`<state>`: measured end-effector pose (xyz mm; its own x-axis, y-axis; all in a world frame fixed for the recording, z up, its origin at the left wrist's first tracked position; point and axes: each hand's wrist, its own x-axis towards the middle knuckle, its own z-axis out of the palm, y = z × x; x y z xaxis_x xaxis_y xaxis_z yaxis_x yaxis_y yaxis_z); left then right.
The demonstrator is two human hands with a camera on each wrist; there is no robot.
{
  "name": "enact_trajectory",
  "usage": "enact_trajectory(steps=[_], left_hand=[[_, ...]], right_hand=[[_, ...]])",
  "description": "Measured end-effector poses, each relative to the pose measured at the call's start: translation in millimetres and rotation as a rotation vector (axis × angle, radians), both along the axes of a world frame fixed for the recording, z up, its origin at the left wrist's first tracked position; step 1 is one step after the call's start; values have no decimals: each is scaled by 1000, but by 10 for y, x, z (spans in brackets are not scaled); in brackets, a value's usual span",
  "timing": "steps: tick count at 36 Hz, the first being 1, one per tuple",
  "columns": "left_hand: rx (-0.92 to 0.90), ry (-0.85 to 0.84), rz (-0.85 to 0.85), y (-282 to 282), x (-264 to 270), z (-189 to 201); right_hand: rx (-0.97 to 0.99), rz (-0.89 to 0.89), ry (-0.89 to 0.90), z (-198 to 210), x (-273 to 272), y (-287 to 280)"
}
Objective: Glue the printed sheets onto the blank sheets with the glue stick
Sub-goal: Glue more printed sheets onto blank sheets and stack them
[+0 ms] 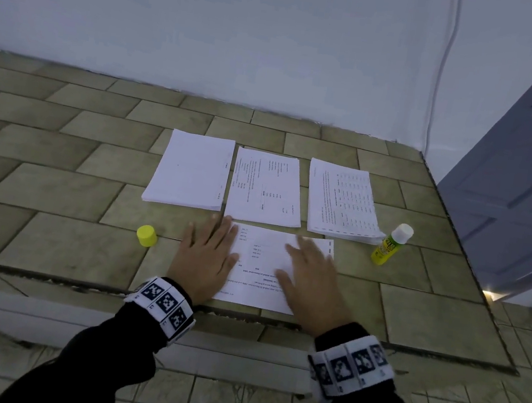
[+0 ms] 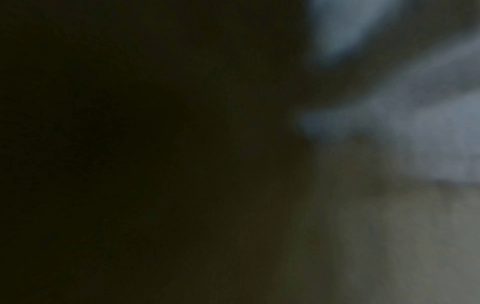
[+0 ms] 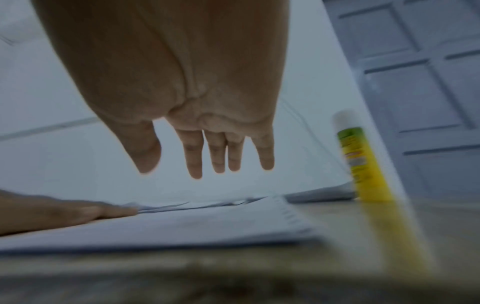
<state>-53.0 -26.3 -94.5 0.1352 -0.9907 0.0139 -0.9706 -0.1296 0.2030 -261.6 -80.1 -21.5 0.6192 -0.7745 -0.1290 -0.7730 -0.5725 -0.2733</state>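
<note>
A printed sheet [image 1: 266,259] lies on the tiled ledge in front of me. My left hand [image 1: 207,254] rests flat on its left edge with straight fingers. My right hand [image 1: 311,272] hovers over the sheet's right half, fingers spread and straight; in the right wrist view this right hand [image 3: 207,144] holds nothing above the sheet [image 3: 207,224]. The yellow glue stick [image 1: 391,243] stands uncapped to the right, also seen in the wrist view as the glue stick [image 3: 359,160]. Its yellow cap [image 1: 146,236] lies to the left. The left wrist view is dark and blurred.
Behind the sheet lie three piles: a blank stack [image 1: 190,170] at left, a printed sheet [image 1: 266,187] in the middle, a printed stack [image 1: 343,202] at right. A white wall rises behind, and a grey door [image 1: 521,175] stands at right. The ledge's front edge [image 1: 75,280] drops to floor tiles.
</note>
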Motion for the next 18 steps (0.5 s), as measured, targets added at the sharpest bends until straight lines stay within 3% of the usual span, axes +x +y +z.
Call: enact_trajectory(steps=[4,8,11,15,18], left_hand=[[-15,-8,-9,13,7,-28],[-9,-33,-19,4,-8,-31],[-20,-34,-11,0,-5,-44],[-27,-54,-12,3,22,-58],[-18,-53,-10,-2,27,-61]], right_hand=[[40,106,-29,-248,431,123],[-10,92,22,-478,535,33],[-70,32,86,-548,353,-100],[-65,-175,94,-526,-185,-329],[-93,-201,135,-486,-471,-368]])
